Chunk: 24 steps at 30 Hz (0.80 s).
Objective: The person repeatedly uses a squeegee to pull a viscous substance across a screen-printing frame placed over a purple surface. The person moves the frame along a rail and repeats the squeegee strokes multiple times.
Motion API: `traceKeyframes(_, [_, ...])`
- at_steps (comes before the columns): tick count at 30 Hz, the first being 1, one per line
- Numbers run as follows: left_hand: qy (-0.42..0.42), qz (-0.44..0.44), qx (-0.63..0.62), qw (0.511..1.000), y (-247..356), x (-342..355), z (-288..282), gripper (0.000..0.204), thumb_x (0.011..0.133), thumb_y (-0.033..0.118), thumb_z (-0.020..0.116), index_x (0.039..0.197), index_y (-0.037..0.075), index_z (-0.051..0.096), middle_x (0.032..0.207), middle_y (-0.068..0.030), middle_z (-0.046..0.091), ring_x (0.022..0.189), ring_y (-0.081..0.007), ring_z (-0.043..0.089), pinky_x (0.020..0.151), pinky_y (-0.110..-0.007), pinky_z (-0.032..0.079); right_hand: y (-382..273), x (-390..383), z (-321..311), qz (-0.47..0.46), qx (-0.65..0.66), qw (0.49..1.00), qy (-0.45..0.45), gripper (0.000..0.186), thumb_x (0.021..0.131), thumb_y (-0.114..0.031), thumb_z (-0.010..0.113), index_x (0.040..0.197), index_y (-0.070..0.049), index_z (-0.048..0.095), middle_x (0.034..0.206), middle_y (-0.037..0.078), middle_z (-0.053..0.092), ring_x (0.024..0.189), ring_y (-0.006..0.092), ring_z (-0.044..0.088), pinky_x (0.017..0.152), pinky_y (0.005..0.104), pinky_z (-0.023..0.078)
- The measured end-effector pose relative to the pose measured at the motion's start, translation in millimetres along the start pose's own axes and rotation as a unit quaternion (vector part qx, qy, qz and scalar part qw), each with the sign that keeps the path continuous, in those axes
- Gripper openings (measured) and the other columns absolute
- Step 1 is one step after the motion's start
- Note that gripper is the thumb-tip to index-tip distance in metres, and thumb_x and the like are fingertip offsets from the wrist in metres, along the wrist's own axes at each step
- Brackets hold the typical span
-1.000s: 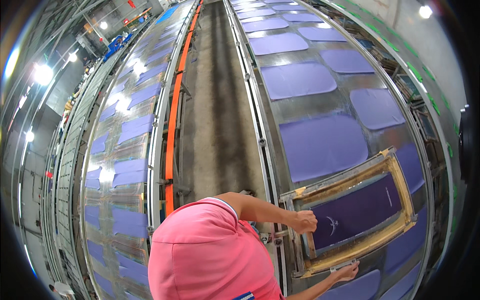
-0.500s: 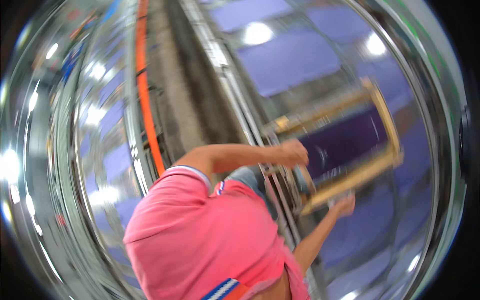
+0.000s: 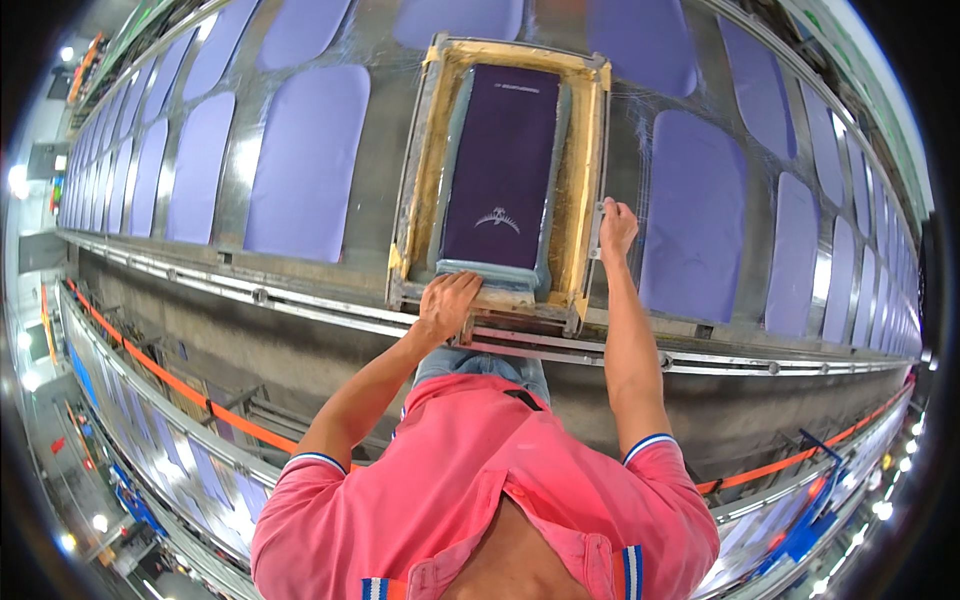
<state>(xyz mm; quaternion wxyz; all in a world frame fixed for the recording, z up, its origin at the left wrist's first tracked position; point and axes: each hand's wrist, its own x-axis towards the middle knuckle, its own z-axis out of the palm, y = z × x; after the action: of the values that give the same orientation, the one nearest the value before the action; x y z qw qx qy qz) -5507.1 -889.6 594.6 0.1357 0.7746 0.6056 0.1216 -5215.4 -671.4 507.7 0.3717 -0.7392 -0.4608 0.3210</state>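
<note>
A screen-printing frame [image 3: 580, 180] with a taped yellow rim stands upright in my view on the long table, a dark purple screen [image 3: 500, 150] with a pale emblem inside it. My left hand [image 3: 450, 300] grips the wooden and grey-blue squeegee bar [image 3: 505, 285] at the frame's near end, fingers curled over it. My right hand [image 3: 618, 228] is closed on a metal handle on the frame's right side. Lilac fabric panels [image 3: 695, 220] lie flat on both sides of the frame.
A metal rail [image 3: 260, 296] runs along the table's near edge, in front of my body. Behind me are an aisle [image 3: 700, 420], orange strips [image 3: 250, 430] and another long table [image 3: 190, 450] with lilac pieces. Rows of more panels [image 3: 300, 160] stretch left and right.
My view and body have turned to face across the table, so the frame now appears lengthwise ahead of me instead of slanted at right. Both hands have stayed on it.
</note>
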Motion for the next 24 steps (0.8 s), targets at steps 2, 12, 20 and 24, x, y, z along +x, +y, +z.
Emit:
traceKeyframes(2, [0.048, 0.011, 0.03, 0.998, -14, 30, 8, 0.033, 0.084, 0.006, 0.06, 0.117, 0.005, 0.068, 0.121, -0.0119, 0.072, 0.115, -0.0281, 0.069, 0.099, -0.042, 0.053, 3, 0, -3, 0.004, -0.013, 1.0, -0.01, 0.046, 0.095, -0.038, 0.061, 0.084, 0.007, 0.065, 0.07, 0.025, 0.059, 0.063, 0.0393, 0.055, 0.067, 0.0508, 0.042])
traceKeyframes(12, [0.07, 0.0, 0.061, 0.996, -130, 343, -21, 0.034, 0.077, 0.003, 0.062, 0.107, 0.013, 0.076, 0.1, -0.0133, 0.075, 0.096, -0.0342, 0.072, 0.082, -0.049, 0.057, -70, 36, 0, -0.199, -0.136, 0.967, 0.084, 0.055, 0.102, -0.038, 0.061, 0.137, 0.004, 0.06, 0.124, 0.02, 0.06, 0.119, 0.0363, 0.052, 0.106, 0.0503, 0.039])
traceKeyframes(20, [-0.145, -0.044, 0.097, 0.984, -145, 494, -81, 0.03, 0.078, 0.013, 0.068, 0.105, 0.017, 0.08, 0.094, -0.0166, 0.076, 0.091, -0.0364, 0.073, 0.08, -0.047, 0.058, -263, 215, 97, -0.446, -0.24, 0.821, -0.263, 0.041, 0.081, -0.028, 0.075, 0.113, -0.003, 0.074, 0.111, 0.016, 0.073, 0.107, 0.0349, 0.068, 0.093, 0.0467, 0.054])
traceKeyframes(24, [-0.111, -0.042, 0.074, 0.99, -159, 500, -68, 0.03, 0.076, 0.013, 0.068, 0.104, 0.017, 0.08, 0.092, -0.0159, 0.076, 0.089, -0.0362, 0.073, 0.077, -0.047, 0.058, -267, 241, 148, -0.331, -0.365, 0.794, -0.355, 0.029, 0.075, -0.013, 0.066, 0.1, -0.003, 0.076, 0.093, 0.018, 0.076, 0.086, 0.0395, 0.073, 0.081, 0.0482, 0.059])
